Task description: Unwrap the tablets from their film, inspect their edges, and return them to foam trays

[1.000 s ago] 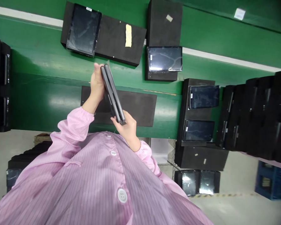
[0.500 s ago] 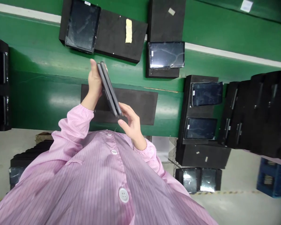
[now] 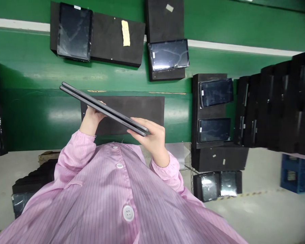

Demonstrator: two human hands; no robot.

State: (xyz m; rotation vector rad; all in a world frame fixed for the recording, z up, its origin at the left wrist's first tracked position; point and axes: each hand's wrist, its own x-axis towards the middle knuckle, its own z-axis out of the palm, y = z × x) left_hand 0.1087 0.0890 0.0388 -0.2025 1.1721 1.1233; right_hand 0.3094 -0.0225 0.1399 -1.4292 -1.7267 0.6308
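Observation:
Two thin grey tablets (image 3: 105,109) are held together edge-on, their speaker-hole edges facing me, slanting down from upper left to lower right. A narrow gap shows between them. My right hand (image 3: 154,135) grips their right end, fingers on the far side and thumb on the near side. Toward the middle, my left hand (image 3: 93,115) is closed on the tablets from behind and below; part of its fingers is hidden by them. Under the tablets lies a dark flat mat (image 3: 142,107) on the green bench (image 3: 45,115).
Tablets lie on black foam blocks: one at upper left (image 3: 75,32), one at top centre (image 3: 169,56), two at right, including this tablet (image 3: 216,92). Black foam racks (image 3: 277,105) stand far right, more at the left edge. A blue crate (image 3: 297,174) sits on the floor.
The tablets have turned from steep to a shallower slant, their upper end swinging left. My right hand has closed around their right end. The view has shifted slightly.

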